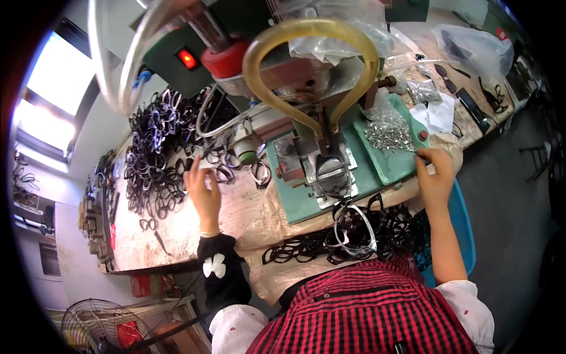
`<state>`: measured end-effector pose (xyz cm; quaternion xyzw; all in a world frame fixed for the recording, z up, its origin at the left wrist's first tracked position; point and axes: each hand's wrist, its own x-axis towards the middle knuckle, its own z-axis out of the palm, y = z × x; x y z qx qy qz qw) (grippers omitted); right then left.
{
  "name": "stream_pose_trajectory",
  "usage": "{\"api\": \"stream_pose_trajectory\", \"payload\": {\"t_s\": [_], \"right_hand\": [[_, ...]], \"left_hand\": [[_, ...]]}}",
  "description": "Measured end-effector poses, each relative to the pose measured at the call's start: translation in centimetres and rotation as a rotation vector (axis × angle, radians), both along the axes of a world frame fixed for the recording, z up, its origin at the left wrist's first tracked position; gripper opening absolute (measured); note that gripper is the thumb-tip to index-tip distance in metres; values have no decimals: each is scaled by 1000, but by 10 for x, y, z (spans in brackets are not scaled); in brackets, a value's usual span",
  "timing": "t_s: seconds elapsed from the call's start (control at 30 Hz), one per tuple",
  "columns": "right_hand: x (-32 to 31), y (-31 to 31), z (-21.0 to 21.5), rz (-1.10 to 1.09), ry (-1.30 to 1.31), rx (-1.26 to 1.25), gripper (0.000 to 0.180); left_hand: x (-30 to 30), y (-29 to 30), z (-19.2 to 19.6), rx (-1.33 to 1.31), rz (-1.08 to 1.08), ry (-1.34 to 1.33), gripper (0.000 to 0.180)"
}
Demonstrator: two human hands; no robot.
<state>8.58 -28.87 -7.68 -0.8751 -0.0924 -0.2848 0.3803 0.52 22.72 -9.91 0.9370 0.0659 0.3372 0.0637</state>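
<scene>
My left hand [203,194] is over the table, fingers apart, beside a heap of dark spectacle frames [156,141]. Nothing shows in its grip. At the right front corner of the green machine base, my right hand [436,177] has its fingers loosely bent and apart. They are close to a green tray [386,171] holding a pile of small metal parts [389,133]. Between the hands, a spectacle frame [372,239] hangs at the front of the bench machine; one rim is under the machine's head [323,138], the other juts toward me.
More black frames [300,245] lie along the front edge, against my checked apron [354,307]. A thick yellowish hose [368,44] loops over the machine. At right are a blue bin [466,218] and sunglasses [446,79]. A wire fan [97,324] stands lower left.
</scene>
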Motion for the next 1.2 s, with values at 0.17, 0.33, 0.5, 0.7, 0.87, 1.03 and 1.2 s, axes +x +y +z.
{"api": "stream_pose_trajectory", "payload": {"t_s": [0.17, 0.33, 0.5, 0.7, 0.87, 1.03, 1.2], "right_hand": [[-15, 11, 31, 183, 128, 234, 16], [10, 93, 82, 513, 29, 421, 32], [13, 120, 75, 645, 249, 758, 39], [0, 126, 70, 680, 403, 924, 43], [-10, 132, 83, 694, 496, 1009, 46], [-34, 115, 108, 736, 491, 927, 49], [13, 68, 44, 376, 256, 277, 31]], "left_hand": [[24, 38, -22, -200, 17, 46, 26], [28, 41, -44, -412, 86, 298, 30], [-13, -38, -16, -435, 23, -27, 14], [-32, -142, 66, -1145, -356, -574, 11], [-5, -202, 159, -673, -726, -571, 16], [-1, -217, 158, -746, -742, -631, 7], [-4, -231, 119, -162, -935, -275, 25]]}}
